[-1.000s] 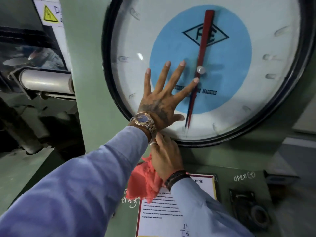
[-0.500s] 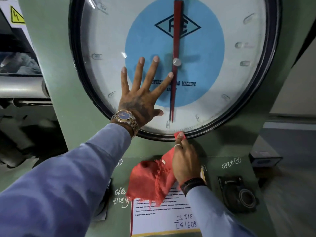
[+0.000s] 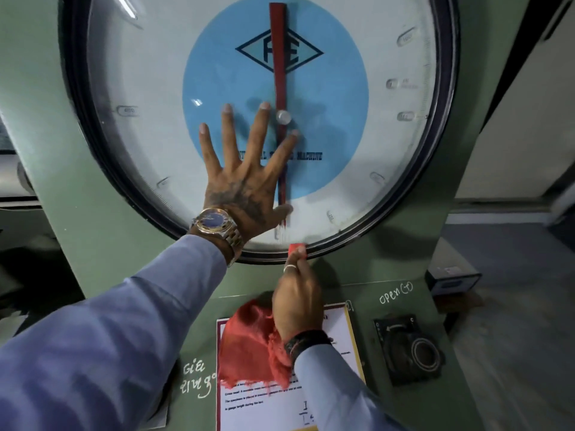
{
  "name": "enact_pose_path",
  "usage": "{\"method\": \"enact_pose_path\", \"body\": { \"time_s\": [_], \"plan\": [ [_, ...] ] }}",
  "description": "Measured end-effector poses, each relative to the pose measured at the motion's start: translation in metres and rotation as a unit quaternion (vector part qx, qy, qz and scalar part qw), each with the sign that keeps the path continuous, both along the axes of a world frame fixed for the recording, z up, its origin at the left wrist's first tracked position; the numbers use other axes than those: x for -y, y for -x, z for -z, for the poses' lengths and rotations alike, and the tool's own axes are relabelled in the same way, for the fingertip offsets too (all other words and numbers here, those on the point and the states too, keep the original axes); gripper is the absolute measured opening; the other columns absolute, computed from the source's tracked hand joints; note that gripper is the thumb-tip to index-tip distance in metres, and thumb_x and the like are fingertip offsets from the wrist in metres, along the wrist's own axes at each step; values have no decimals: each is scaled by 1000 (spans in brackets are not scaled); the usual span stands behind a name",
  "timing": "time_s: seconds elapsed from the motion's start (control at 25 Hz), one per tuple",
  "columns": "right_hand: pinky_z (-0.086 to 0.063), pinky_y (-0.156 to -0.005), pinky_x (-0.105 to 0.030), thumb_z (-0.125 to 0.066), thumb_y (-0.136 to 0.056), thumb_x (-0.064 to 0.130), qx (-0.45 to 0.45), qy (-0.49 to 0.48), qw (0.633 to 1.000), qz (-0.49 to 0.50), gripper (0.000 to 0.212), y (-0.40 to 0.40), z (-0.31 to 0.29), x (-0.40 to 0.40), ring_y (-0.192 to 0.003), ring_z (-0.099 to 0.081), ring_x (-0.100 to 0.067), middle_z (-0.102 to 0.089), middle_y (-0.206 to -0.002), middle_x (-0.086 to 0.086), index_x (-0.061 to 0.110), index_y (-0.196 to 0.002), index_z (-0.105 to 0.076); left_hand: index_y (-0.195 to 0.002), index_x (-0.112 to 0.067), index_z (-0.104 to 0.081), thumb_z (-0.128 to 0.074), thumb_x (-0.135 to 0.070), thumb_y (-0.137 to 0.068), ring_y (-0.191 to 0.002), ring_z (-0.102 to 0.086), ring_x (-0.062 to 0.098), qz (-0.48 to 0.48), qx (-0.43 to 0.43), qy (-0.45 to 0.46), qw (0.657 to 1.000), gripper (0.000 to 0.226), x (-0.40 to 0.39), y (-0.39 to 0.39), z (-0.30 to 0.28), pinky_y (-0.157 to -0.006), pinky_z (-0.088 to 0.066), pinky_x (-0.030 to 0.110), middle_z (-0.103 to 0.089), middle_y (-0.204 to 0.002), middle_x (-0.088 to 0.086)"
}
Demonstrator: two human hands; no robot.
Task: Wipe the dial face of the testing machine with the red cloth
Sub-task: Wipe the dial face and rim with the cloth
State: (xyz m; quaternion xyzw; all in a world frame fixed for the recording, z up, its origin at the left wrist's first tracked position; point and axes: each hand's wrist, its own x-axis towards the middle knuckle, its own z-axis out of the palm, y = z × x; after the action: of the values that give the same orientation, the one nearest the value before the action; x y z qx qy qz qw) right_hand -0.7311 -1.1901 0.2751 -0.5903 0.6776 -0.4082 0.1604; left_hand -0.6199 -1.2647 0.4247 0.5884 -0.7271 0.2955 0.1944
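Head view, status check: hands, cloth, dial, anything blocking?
Left hand flat on dial face, fingers spread. Right hand pinching red cloth, cloth tip at dial's bottom rim. Left hand covers lower-centre glass; the wipe would have to work around it.

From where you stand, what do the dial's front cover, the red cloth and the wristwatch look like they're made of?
Dial cover: clear glass or plastic, glossy; it throws bright reflections, and I can't tell which. Red cloth: soft woven fabric, matte, with a frayed, fringed edge, hanging from the right hand. Wristwatch on the left hand: shiny two-tone metal, apparently gold and steel, with a blue face.
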Motion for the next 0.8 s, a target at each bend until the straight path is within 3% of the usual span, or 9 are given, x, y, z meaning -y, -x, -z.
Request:
{"method": "enact_pose_path", "body": {
  "time_s": [0.08,0.2,0.36,0.48,0.56,0.6,0.64,0.72,0.8],
  "plan": [
    [-66,-76,-45,-67,-92,-16,-12,8,1000,5,29,16,-9,8,-93,-77,-46,-76,-117,-31,-19,-121,-69,-172,-40,-14,-88,-80,-55,-162,-4,59,24,7,20,999,144,6,16,-6,-118,-4,86,-2,-182,19],
    [-65,-71,-42,-73,-82,-21,-15,82,992,90,17,51,-15,28,-87,-78,-45,-77,-109,-33,-18,-99,-75,-172,-43,-9,-90,-82,-49,-161,-3,61,22,-7,22,1000,153,15,27,-14,-116,-7,89,1,-182,17],
    [-66,-76,-43,-68,-90,-20,124,1,990,61,33,57,-22,22,-95,-78,-46,-74,-121,-34,-21,-123,-67,-172,-41,-6,-95,-76,-49,-160,0,64,15,-2,-1,1000,156,16,28,-14,-115,-8,92,2,-182,19],
    [-62,-82,-37,-66,-91,-19,141,103,983,50,16,77,-39,41,-93,-78,-43,-75,-114,-32,-20,-104,-73,-173,-40,-8,-94,-77,-52,-160,1,64,17,1,-8,1000,153,12,29,-16,-115,-8,92,2,-182,19],
    [-57,-91,-16,-51,-109,0,212,102,969,78,28,92,-49,53,-112,-73,-21,-72,-123,-21,-15,-128,-66,-173,-41,-6,-92,-78,-54,-160,3,64,4,5,-21,1000,151,10,31,-19,-116,-8,92,5,-181,19],
    [-54,-82,-5,-45,-115,14,251,104,957,97,36,90,-47,48,-109,-70,-8,-69,-125,-11,-6,-139,-62,-172,-41,-6,-91,-79,-54,-160,4,64,-2,6,-30,1000,151,9,32,-20,-116,-7,91,7,-181,19],
    [-54,-81,-6,-41,-117,22,274,95,953,86,40,86,-43,40,-112,-69,-6,-70,-129,-8,0,-143,-61,-172,-41,-5,-90,-80,-55,-160,5,64,-11,9,-38,999,150,8,35,-22,-116,-6,91,8,-181,20],
    [-55,-100,-23,-43,-116,11,362,63,928,56,37,81,-46,33,-126,-69,-26,-68,-143,-18,-6,-144,-61,-172,-39,-10,-88,-83,-54,-159,1,65,-38,29,-44,998,148,8,41,-28,-116,-6,91,3,-179,22],
    [-60,-85,-17,-49,-113,7,388,78,917,52,32,103,-57,48,-110,-73,-29,-71,-134,-27,-11,-136,-64,-168,-37,-21,-89,-81,-53,-158,-3,65,-43,35,-29,998,141,12,49,-38,-116,-11,92,-8,-176,23]
  ]
}}
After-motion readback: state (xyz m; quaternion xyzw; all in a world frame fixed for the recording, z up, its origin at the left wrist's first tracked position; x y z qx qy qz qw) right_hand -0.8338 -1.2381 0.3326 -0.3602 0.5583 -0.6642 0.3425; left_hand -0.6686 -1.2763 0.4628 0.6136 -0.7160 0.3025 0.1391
